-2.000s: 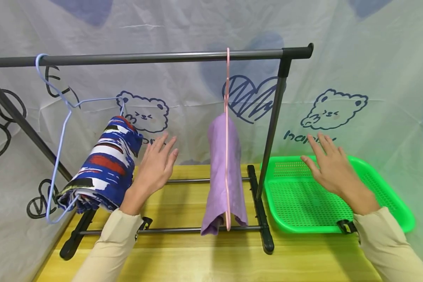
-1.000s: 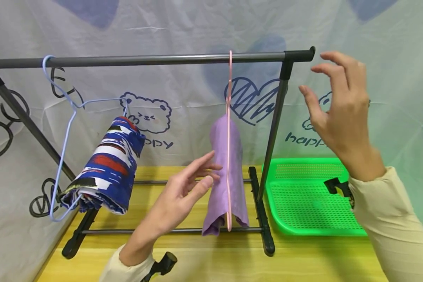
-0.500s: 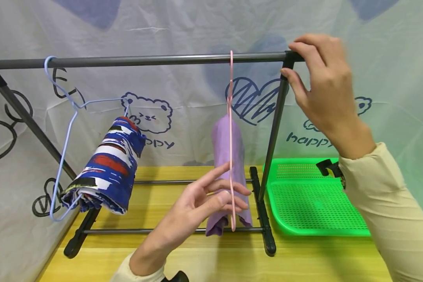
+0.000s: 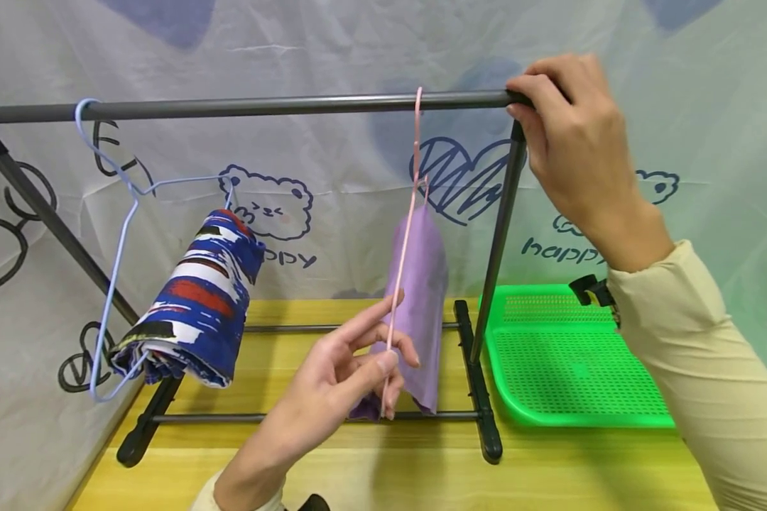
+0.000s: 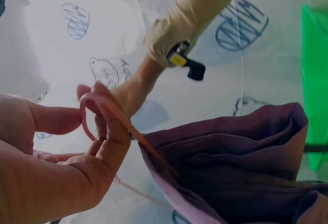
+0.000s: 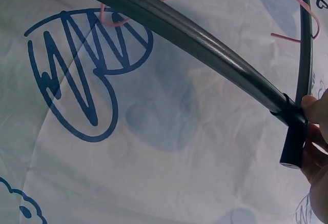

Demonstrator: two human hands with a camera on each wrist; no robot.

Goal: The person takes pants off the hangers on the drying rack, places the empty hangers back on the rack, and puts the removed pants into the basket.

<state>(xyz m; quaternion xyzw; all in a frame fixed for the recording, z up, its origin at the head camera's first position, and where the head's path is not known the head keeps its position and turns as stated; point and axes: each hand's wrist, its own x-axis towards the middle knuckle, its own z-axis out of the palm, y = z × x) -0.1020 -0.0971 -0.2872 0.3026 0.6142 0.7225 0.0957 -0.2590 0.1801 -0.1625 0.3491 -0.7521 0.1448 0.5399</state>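
Observation:
My left hand [image 4: 326, 390] holds the near end of a pink clothes hanger [image 4: 405, 259], the thumb against it and the fingers curled behind. The hanger's hook sits over the dark rail [image 4: 294, 105] of a clothes rack, its lower end tilted left. Folded purple cloth [image 4: 424, 298] hangs from it; in the left wrist view the purple cloth [image 5: 225, 147] opens toward the camera. At the rail's right end, my right hand [image 4: 578, 135] grips the corner joint of the rack; its fingers [image 6: 315, 108] also show at that joint in the right wrist view.
A light blue hanger [image 4: 118, 262] with blue, white and red patterned cloth [image 4: 198, 298] hangs at the rail's left. Behind the rack's right foot [image 4: 479, 397] stands a green basket [image 4: 613, 420] on the wooden table [image 4: 550, 468]. A printed curtain [image 4: 332, 57] closes the back.
My right hand has risen from over the basket to the rail's end and gripped it. My left hand has moved right, taken hold of the pink hanger, and its lower end has swung left.

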